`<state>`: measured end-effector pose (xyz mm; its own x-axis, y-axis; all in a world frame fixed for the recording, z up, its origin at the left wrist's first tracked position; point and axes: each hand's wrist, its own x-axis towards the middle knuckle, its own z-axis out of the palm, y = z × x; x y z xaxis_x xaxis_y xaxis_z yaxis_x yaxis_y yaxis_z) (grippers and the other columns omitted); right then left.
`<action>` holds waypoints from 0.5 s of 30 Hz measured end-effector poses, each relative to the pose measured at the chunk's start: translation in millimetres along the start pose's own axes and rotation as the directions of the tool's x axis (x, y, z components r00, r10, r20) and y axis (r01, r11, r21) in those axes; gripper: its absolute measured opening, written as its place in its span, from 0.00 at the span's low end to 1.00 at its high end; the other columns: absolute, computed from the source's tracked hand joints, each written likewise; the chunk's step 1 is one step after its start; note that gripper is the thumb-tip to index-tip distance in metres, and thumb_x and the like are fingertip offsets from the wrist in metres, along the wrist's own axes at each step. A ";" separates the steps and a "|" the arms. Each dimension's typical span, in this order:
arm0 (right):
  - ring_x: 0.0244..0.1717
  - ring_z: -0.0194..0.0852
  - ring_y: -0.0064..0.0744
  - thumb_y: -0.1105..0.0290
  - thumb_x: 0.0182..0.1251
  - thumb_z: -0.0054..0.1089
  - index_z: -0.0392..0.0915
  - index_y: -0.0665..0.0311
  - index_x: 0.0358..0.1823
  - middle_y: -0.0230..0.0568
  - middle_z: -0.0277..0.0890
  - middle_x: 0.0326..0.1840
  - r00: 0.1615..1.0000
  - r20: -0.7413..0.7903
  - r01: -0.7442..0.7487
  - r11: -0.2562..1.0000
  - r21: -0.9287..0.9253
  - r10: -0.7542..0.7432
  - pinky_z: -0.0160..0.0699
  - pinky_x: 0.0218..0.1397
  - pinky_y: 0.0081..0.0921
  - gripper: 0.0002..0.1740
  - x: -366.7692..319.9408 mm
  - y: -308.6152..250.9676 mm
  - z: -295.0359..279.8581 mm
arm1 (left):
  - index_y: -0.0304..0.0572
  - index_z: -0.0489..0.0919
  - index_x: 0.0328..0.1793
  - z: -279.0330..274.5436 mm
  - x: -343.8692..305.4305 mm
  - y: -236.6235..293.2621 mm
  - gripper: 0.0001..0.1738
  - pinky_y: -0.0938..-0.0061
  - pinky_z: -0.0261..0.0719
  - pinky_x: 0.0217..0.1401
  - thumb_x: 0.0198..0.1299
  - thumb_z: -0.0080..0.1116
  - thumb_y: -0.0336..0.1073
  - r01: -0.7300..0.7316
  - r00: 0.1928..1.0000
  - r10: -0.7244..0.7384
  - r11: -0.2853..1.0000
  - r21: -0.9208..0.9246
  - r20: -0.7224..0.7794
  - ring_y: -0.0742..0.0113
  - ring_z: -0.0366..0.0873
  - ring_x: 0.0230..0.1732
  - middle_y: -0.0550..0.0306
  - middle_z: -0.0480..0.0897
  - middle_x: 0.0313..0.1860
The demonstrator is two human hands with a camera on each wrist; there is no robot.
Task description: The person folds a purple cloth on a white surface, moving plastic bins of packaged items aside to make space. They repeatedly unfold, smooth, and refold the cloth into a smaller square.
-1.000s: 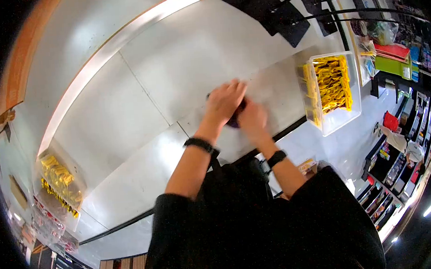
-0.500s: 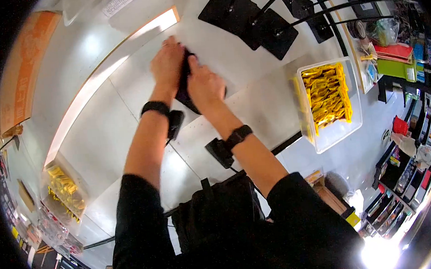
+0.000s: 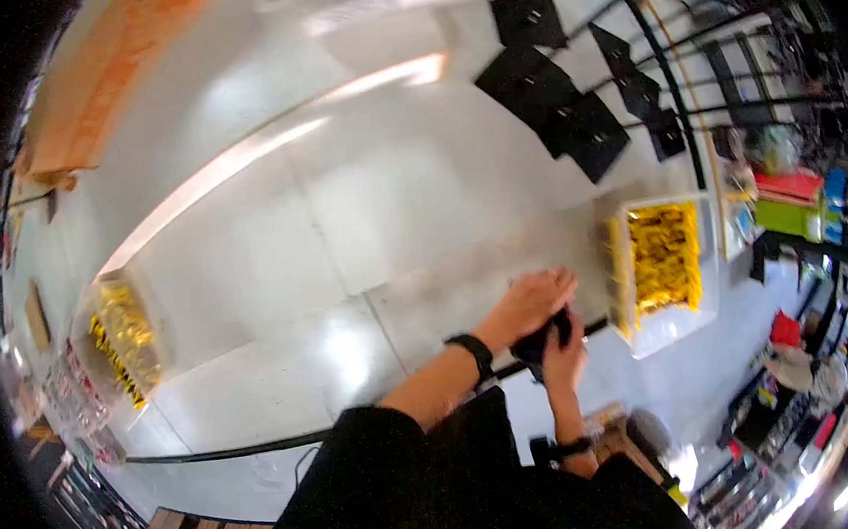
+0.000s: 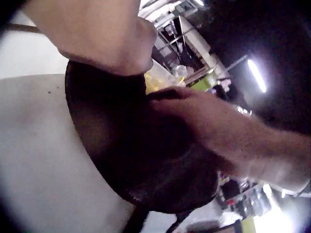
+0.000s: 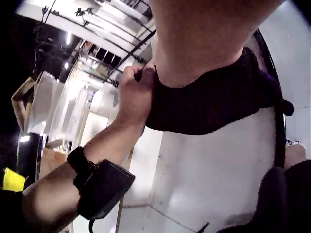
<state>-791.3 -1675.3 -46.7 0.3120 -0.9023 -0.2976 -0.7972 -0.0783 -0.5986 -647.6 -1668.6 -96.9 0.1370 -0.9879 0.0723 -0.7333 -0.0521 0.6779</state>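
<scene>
A dark, rounded piece of soft cloth (image 3: 531, 347) hangs between both hands close to the table's front edge, near the right-hand bin. My left hand (image 3: 535, 301) grips its upper end; in the right wrist view, the left thumb and fingers (image 5: 133, 92) are curled over that edge. My right hand (image 3: 565, 353) holds the near side, its thumb lying along the cloth in the left wrist view. Knitted-looking texture and a narrow strap-like end show on the cloth (image 5: 209, 107) in the right wrist view. The right fingertips are hidden behind it.
A clear bin (image 3: 674, 330) with yellow packets stands right of the hands. Another bin (image 3: 160, 352) with yellow packets is at the far left. Black plates (image 3: 529, 85) on a wire rack lie at the back right. A cardboard box (image 3: 112, 85) stands at the back left.
Both hands went far forward and left over the table with the dark cloth, then came back toward the body and right, near the bin. The cloth stayed in both hands. The head view shifted too.
</scene>
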 end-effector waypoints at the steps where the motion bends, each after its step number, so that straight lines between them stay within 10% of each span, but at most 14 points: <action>1: 0.57 0.76 0.52 0.67 0.67 0.55 0.72 0.65 0.60 0.55 0.77 0.55 0.999 0.037 0.022 0.999 -0.029 -0.021 0.74 0.58 0.41 0.21 -14.3 0.7 -6.0 | 0.42 0.72 0.52 -13.2 -14.1 7.0 0.14 0.59 0.79 0.39 0.65 0.51 0.40 0.111 0.994 -0.112 0.990 -0.089 -0.005 0.51 0.80 0.40 0.49 0.77 0.48; 5: 0.48 0.81 0.52 0.65 0.65 0.60 0.76 0.59 0.57 0.48 0.81 0.50 0.921 0.122 0.374 0.927 -0.022 -0.369 0.79 0.50 0.37 0.19 -9.0 -30.3 14.5 | 0.46 0.72 0.53 -71.6 -68.8 13.4 0.14 0.58 0.79 0.41 0.64 0.54 0.39 0.485 0.828 -0.541 0.822 -0.299 -0.144 0.48 0.80 0.42 0.48 0.77 0.48; 11: 0.37 0.83 0.45 0.61 0.62 0.61 0.78 0.58 0.50 0.43 0.83 0.39 0.644 0.289 0.710 0.694 0.120 -0.709 0.81 0.41 0.33 0.16 -5.0 -160.8 109.0 | 0.52 0.75 0.57 -148.8 -160.0 -48.3 0.15 0.61 0.79 0.35 0.64 0.55 0.35 0.771 0.390 -0.729 0.593 -0.234 -0.562 0.49 0.81 0.37 0.51 0.77 0.45; 15: 0.30 0.79 0.45 0.60 0.62 0.60 0.76 0.59 0.41 0.42 0.77 0.30 0.589 0.389 0.790 0.606 -0.095 -0.708 0.78 0.35 0.38 0.13 -0.5 -198.2 183.7 | 0.54 0.77 0.54 -157.8 -176.1 -103.6 0.13 0.62 0.78 0.31 0.63 0.55 0.35 0.803 0.451 -0.657 0.595 -0.047 -0.604 0.53 0.81 0.36 0.53 0.77 0.44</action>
<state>-538.5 -1581.5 -64.5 0.9494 -0.3114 -0.0414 -0.2856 -0.8006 -0.5267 -490.7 -1466.2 -64.4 0.9457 -0.3236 0.0293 -0.2949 -0.8170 0.4956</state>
